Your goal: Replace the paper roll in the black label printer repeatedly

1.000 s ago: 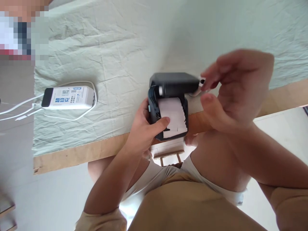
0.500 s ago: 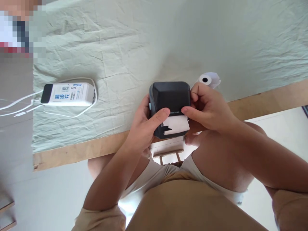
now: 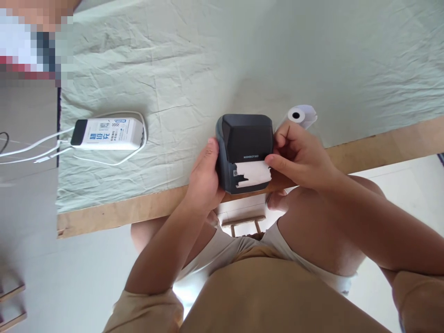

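A dark label printer sits at the table's front edge, its lid down. White paper with a ragged torn edge sticks out below the lid. My left hand holds the printer's left side, thumb up along it and the other fingers hidden behind. My right hand is at the right side, its thumb tip touching the front corner near the paper and its index finger curled at the side. Just behind my right hand lies a white paper roll with a dark core.
A white power strip with white cables lies on the left of the pale green cloth. The bare wooden table edge runs along the front. A blurred-out person shows at the upper left.
My left thumb has lifted off the printer's top and moved to its left side. The printer's lettering is uncovered now. My right hand has hardly moved.
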Action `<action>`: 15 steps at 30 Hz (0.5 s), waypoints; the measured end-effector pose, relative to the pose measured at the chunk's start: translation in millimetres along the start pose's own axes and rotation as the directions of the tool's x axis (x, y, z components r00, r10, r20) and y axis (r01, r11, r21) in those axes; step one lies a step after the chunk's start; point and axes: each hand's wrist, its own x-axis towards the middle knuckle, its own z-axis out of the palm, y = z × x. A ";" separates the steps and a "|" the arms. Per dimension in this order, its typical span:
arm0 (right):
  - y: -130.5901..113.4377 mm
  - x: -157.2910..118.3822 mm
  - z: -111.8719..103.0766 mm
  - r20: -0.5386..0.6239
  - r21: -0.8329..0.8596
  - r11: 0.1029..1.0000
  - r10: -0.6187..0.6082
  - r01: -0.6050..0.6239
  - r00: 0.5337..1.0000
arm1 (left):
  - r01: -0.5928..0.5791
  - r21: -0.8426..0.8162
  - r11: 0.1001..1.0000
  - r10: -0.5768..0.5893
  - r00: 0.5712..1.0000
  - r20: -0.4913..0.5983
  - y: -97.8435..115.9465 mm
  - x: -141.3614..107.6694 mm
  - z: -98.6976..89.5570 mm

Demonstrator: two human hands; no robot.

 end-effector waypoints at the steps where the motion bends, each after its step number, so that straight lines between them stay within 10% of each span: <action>1: -0.9 0.1 0.2 0.009 0.026 1.000 0.016 -0.017 1.000 | 0.004 0.006 1.000 -0.004 1.000 -0.017 0.2 -0.3 0.1; 8: -13.5 0.1 2.0 -0.039 0.078 0.993 0.087 -0.084 0.995 | -0.076 0.068 0.995 0.071 0.995 0.074 2.8 -1.2 -2.0; 15: -27.6 0.7 1.5 -0.095 -0.230 0.965 -0.149 0.124 0.984 | -0.069 0.114 0.991 0.065 0.997 0.033 2.1 0.4 -6.7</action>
